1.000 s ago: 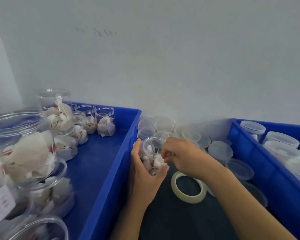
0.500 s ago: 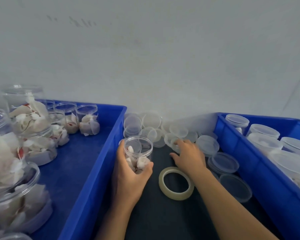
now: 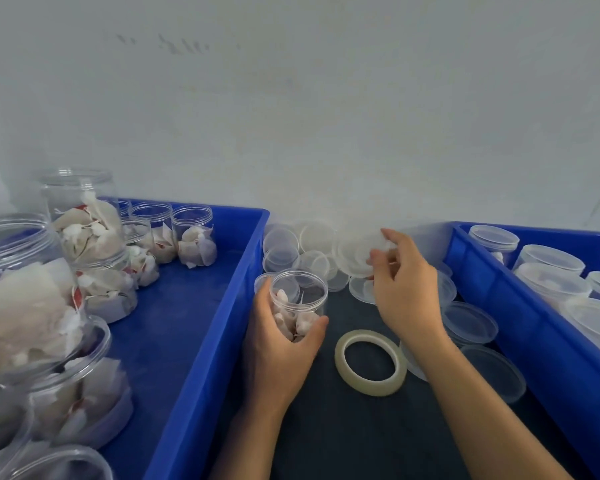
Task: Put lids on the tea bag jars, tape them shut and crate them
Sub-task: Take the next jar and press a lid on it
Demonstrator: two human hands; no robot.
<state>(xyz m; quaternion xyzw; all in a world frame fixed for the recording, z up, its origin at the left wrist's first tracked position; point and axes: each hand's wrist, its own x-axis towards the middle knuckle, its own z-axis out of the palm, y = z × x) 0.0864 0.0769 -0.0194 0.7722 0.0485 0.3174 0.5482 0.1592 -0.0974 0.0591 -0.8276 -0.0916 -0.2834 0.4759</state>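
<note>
- The left hand (image 3: 278, 344) wraps its fingers and thumb around an open jar (image 3: 298, 303) that stands upright on the dark mat (image 3: 343, 438), just beside the left blue crate (image 3: 201, 348); tea bags lie in the bottom of the jar.
- The right hand (image 3: 406, 289) is raised above the mat and pinches a clear lid (image 3: 355, 254) by its edge between thumb and fingertips; the lid is tilted, up and to the right of the jar mouth, not touching it.
- A roll of tape (image 3: 370, 362) lies flat on the mat, between the 2 forearms.
- Loose lids (image 3: 291, 247) lie heaped at the back of the mat against the wall (image 3: 326, 116), with more along the right side.
- The left crate holds open jars of tea bags (image 3: 194, 237), some stacked.
- The right blue crate (image 3: 534, 344) holds jars with lids on (image 3: 494, 239).
</note>
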